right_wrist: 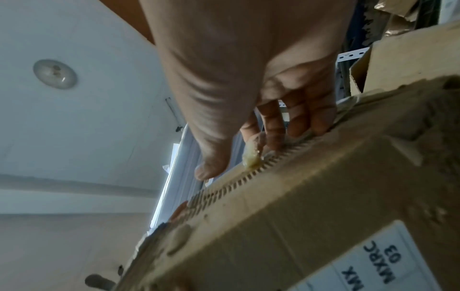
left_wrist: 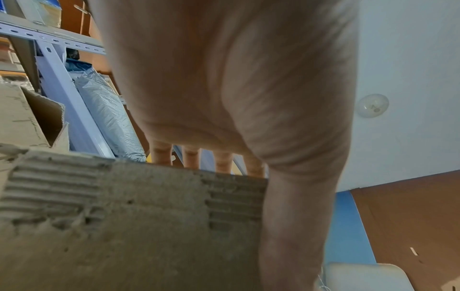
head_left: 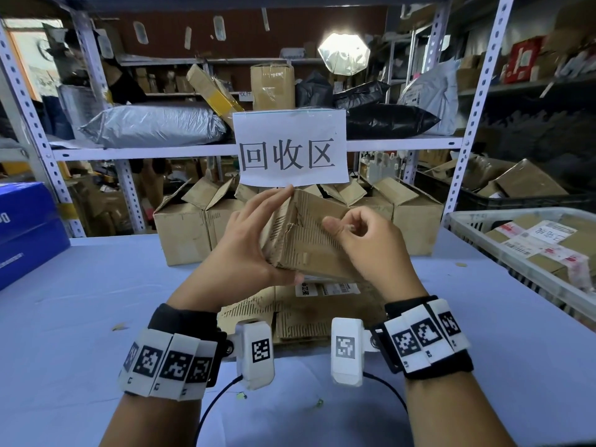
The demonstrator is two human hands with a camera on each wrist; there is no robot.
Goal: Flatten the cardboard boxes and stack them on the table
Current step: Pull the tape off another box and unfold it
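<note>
One small brown cardboard box, its outer paper torn so the ribbed corrugation shows, is held in the air above the pale blue table, between both hands. Beneath it, one flattened piece of torn brown cardboard lies on the table, near the person. Behind, a row of open brown cartons stands at the table's far edge; at least three can be counted, their flaps up.

The left hand grips the box's left end: thumb under the near lower edge, four fingers stretched over the far top edge. The right hand sits on the box's upper face, fingers curled, thumb and forefinger pinching a scrap of clear tape at the torn edge. Both wrists carry black bands with white coded tags.

One white wire basket of parcels stands at the right, one blue box at the left. One white paper sign hangs from the shelf.
</note>
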